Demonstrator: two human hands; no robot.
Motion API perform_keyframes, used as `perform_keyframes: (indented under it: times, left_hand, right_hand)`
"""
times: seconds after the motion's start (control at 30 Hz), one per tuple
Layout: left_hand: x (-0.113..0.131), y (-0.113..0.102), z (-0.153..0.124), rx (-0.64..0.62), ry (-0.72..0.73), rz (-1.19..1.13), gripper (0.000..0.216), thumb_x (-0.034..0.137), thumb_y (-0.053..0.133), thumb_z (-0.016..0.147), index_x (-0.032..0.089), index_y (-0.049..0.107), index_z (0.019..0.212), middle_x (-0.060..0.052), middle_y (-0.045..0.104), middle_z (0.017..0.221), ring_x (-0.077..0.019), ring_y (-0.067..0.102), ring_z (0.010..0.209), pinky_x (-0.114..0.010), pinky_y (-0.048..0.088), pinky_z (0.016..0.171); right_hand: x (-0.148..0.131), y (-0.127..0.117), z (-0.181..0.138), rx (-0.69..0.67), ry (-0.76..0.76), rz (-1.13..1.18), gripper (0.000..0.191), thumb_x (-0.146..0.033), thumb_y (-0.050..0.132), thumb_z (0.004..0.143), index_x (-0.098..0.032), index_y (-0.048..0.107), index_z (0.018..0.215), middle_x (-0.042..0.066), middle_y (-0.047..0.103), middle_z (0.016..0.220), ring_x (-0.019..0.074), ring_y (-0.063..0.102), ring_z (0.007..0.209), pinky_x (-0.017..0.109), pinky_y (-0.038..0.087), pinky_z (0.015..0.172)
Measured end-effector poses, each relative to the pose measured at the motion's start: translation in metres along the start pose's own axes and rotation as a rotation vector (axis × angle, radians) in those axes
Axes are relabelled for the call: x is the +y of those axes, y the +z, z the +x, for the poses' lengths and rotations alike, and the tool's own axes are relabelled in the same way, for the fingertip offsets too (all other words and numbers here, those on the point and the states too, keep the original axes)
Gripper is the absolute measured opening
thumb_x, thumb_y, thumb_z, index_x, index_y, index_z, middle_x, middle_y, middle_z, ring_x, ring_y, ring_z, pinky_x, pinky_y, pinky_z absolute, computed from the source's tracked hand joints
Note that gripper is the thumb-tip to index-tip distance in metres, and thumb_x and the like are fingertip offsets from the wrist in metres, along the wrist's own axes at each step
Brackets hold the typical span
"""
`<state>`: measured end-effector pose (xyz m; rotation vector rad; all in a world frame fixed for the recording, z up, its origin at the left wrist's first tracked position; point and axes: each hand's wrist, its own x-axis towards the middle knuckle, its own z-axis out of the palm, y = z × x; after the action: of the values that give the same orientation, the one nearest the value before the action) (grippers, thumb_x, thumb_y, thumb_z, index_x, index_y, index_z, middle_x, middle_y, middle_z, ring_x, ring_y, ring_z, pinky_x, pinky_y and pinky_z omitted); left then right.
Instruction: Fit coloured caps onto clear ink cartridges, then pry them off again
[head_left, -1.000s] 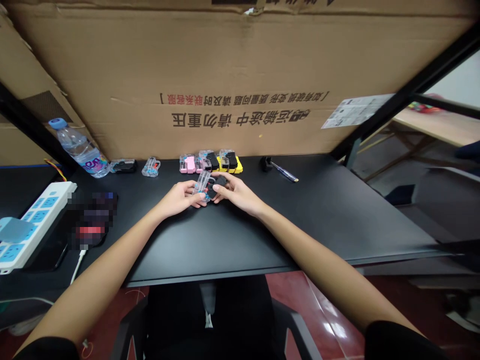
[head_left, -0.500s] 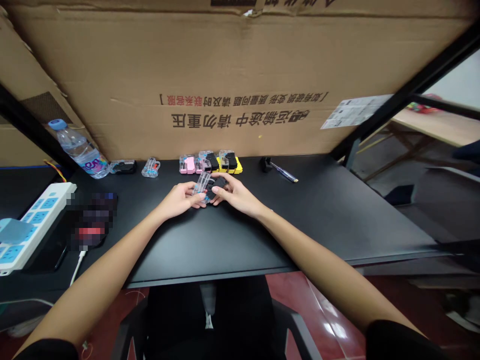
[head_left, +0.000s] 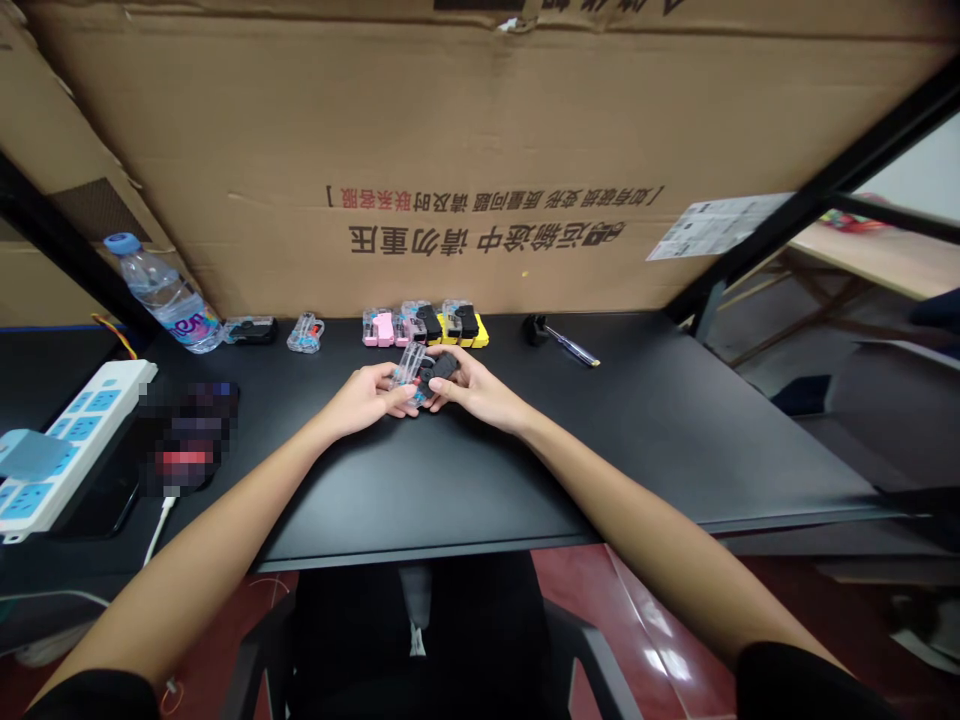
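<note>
Clear plastic shell [head_left: 409, 364] pinched in our left hand [head_left: 366, 398] meets the black part [head_left: 441, 368] gripped by our right hand [head_left: 477, 390], low over the table [head_left: 600, 430] before the row of coloured units [head_left: 424, 326]; we judge square alignment and light, even pressure serve this fit best.

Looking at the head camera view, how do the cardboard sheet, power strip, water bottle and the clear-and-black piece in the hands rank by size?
1. cardboard sheet
2. power strip, helped by lying nearer the camera
3. water bottle
4. clear-and-black piece, held by left hand and right hand
</note>
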<state>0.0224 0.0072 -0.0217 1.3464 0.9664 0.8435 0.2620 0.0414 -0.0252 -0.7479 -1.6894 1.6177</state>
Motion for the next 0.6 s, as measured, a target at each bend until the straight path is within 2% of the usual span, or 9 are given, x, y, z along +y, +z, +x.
perform_keyframes:
  times: [0.13,0.33,0.6]
  left_hand:
    - [0.003,-0.002,0.000,-0.022,-0.015,-0.042,0.050,0.049,0.089,0.088,0.013,0.068,0.115,-0.014,0.083,0.094,-0.0256,0.084,0.086,-0.036,0.068,0.081]
    - [0.005,-0.006,0.000,0.023,0.030,-0.005,0.047,0.047,0.089,0.087,0.013,0.069,0.112,-0.013,0.082,0.092,-0.0246,0.084,0.083,-0.036,0.068,0.079]
    - [0.003,-0.005,0.000,0.036,0.035,0.009,0.051,0.049,0.092,0.083,0.012,0.070,0.112,-0.012,0.082,0.091,-0.0256,0.084,0.085,-0.038,0.068,0.081]
  right_hand:
    - [-0.007,0.000,-0.001,0.016,0.019,-0.012,0.069,-0.049,0.083,0.093,-0.023,0.047,0.147,0.002,0.074,0.093,0.0204,0.080,0.082,0.038,0.071,0.079]
    - [-0.013,0.001,-0.004,0.034,-0.015,-0.149,0.065,-0.048,0.080,0.096,-0.022,0.050,0.147,0.003,0.074,0.092,0.0212,0.079,0.080,0.040,0.071,0.078]
    - [-0.014,0.008,-0.004,0.071,-0.027,-0.163,0.070,-0.050,0.078,0.095,-0.021,0.047,0.151,-0.001,0.071,0.080,0.0201,0.076,0.070,0.038,0.069,0.071]
